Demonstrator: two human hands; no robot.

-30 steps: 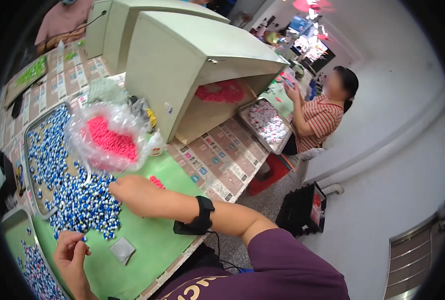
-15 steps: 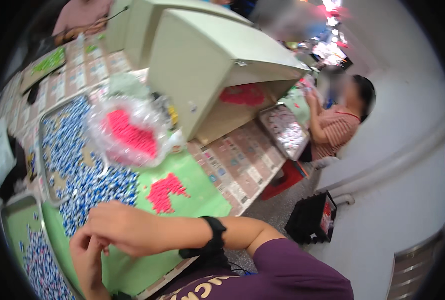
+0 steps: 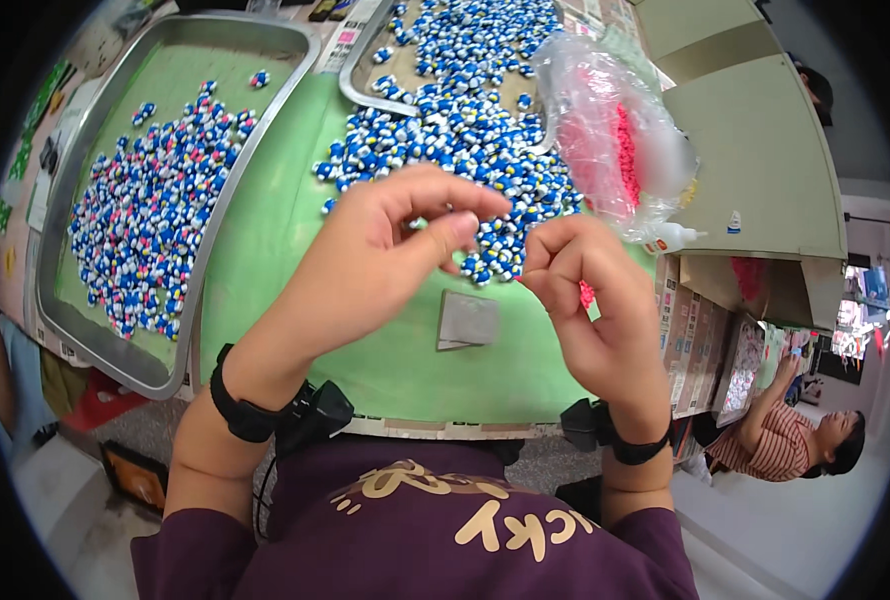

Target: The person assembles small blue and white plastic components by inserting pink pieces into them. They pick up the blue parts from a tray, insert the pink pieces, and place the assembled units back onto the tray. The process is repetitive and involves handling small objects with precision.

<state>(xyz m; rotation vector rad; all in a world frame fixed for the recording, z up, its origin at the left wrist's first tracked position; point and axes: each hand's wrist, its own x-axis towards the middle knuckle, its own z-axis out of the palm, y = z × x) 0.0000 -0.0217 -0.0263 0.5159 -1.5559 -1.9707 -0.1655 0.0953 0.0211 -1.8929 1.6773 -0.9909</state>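
My left hand (image 3: pixel 390 240) hangs over the near edge of a heap of small blue-and-white pieces (image 3: pixel 475 130). Its thumb and forefinger are apart, with nothing visible between them. My right hand (image 3: pixel 600 310) is closed in a pinch at the heap's right front, with a tiny pink piece (image 3: pixel 520 279) showing at its fingertips. Between and below the hands, a small grey block (image 3: pixel 468 320) lies on the green mat (image 3: pixel 385 375). More pink pieces (image 3: pixel 587 295) show partly behind my right hand.
At left stands a metal tray (image 3: pixel 190 310) of blue-and-white pieces with pink spots. Another tray (image 3: pixel 365 95) borders the heap. Right of it are a clear plastic bag (image 3: pixel 590 130) of pink pieces, a white squeeze bottle (image 3: pixel 673 237) and a beige booth (image 3: pixel 765 150). A person (image 3: pixel 780 440) sits far right.
My view has swung round, bringing the left tray and grey block into full sight. My hands, formerly together, have separated, and the right one now pinches a pink piece.
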